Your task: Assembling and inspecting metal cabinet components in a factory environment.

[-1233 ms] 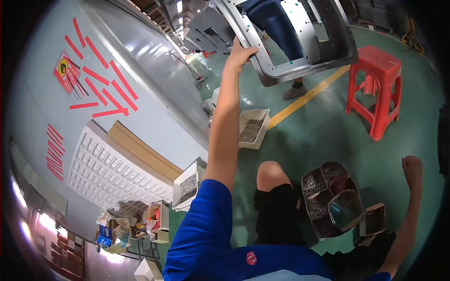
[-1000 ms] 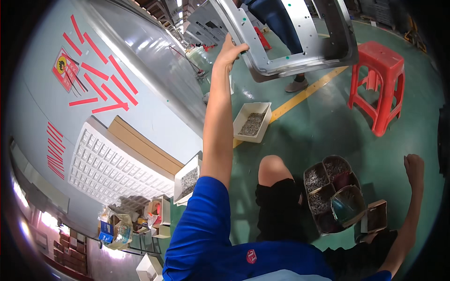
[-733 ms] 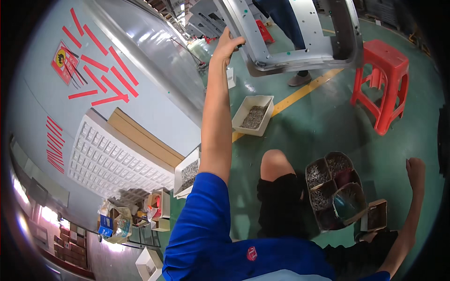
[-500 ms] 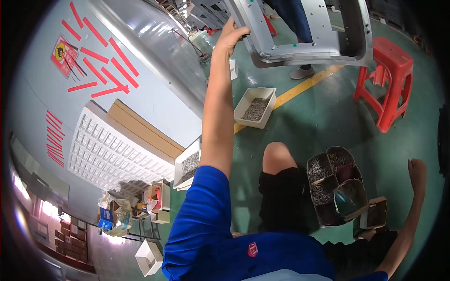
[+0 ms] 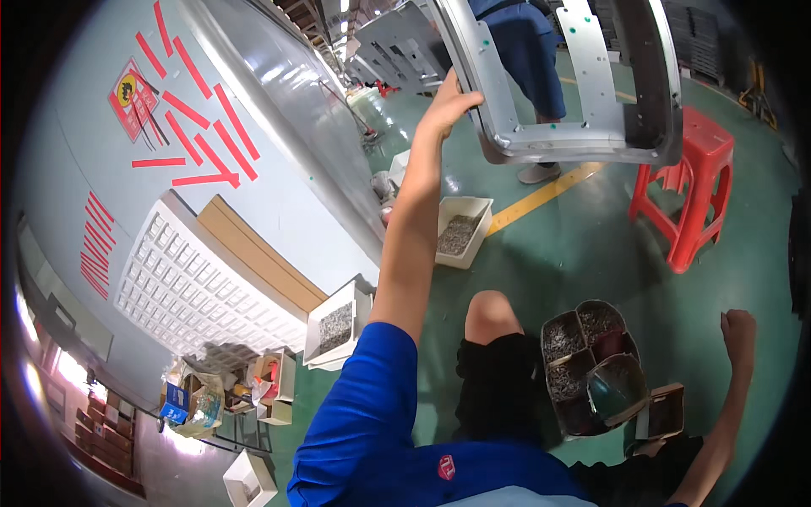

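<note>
My left hand (image 5: 450,106) is stretched far forward and grips the left edge of a grey sheet-metal frame (image 5: 583,139). Its thumb shows on the near side, while the other fingers are partly hidden behind the metal. The frame stands upright with large openings and small green dots; its top runs out of view. Off to the right, my right hand (image 5: 739,334) is closed in a fist, apart from the frame; whatever it may hold is hidden. Between my knee and right forearm, a divided bin (image 5: 553,376) has small metal parts in several compartments.
A red plastic stool (image 5: 705,152) stands right of the frame. White tubs of small parts sit on the floor ahead (image 5: 460,260) and left (image 5: 338,359). A small box (image 5: 663,414) adjoins the bin. A person in dark trousers (image 5: 528,59) stands behind the frame. A pale wall panel (image 5: 279,207) rises left.
The frame and my left hand sit lower and slightly farther right in view. The surroundings ahead have shifted down as well. My right fist stays closed, a little lower and to the left.
</note>
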Demonstrator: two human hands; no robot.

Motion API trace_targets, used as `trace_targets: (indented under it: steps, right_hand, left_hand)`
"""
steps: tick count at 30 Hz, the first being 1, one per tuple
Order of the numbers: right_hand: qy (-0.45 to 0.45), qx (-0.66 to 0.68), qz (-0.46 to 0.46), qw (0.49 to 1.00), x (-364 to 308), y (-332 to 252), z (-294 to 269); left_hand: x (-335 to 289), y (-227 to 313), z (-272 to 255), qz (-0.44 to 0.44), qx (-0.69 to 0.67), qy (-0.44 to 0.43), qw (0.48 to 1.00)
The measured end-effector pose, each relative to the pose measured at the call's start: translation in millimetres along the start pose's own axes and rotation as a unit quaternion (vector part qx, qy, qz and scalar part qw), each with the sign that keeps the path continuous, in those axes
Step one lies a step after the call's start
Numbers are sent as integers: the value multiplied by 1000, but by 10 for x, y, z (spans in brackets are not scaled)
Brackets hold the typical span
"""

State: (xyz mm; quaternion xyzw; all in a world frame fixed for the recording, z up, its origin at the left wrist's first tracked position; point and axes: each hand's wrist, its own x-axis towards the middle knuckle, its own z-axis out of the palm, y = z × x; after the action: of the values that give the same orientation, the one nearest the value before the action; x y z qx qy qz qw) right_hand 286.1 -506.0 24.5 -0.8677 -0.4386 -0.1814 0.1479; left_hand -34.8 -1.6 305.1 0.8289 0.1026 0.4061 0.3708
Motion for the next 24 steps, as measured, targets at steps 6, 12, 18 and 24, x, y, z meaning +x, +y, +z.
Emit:
trace_targets:
  steps: [6,12,18,24]
  right_hand:
    - [10,27,17,999,-68,-38,-139]
    - [-4,12,4,1000,-10,-130,-206]
    - [-9,10,6,1000,-23,-126,-280]
    - [-8,29,15,999,-36,-160,-278]
  left_hand:
    - [107,92,208,27,15,-28,999]
    - [47,160,274,-15,9,-20,1000]
    - [37,104,426,53,-72,-72,993]
    - [-366,-110,779,19,-189,61,980]
